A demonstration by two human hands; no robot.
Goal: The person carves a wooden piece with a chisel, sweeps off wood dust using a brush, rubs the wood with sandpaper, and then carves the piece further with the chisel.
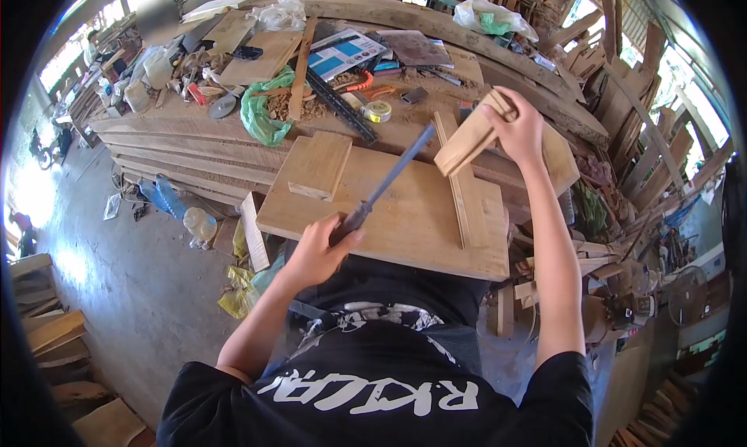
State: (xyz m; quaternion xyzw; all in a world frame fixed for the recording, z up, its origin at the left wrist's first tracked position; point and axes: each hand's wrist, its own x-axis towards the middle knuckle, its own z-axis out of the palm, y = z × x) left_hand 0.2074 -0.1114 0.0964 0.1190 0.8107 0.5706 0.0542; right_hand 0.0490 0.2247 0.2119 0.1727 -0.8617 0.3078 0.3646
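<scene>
My left hand (pixel 319 251) is closed round the dark handle of a file (pixel 389 171), whose long blue-grey blade points up and away over the board. In my right hand (pixel 516 126) is a grooved wooden block (pixel 469 140), raised and tilted above the right part of the board. The two are apart. Below them lies a broad wooden board (pixel 381 233). A smaller wooden block (pixel 320 165) rests on its left part, and a narrow wooden strip (pixel 465 210) lies across its right part. The block's far end is partly hidden by my fingers.
Behind the board, stacked thick planks (pixel 194 155) carry a green plastic bag (pixel 267 108), a tape roll (pixel 377 111), a black metal bar (pixel 340 103) and wood scraps. Plastic bottles (pixel 201 223) lie on the floor at left. Timber leans at right. A blurred person is at upper left.
</scene>
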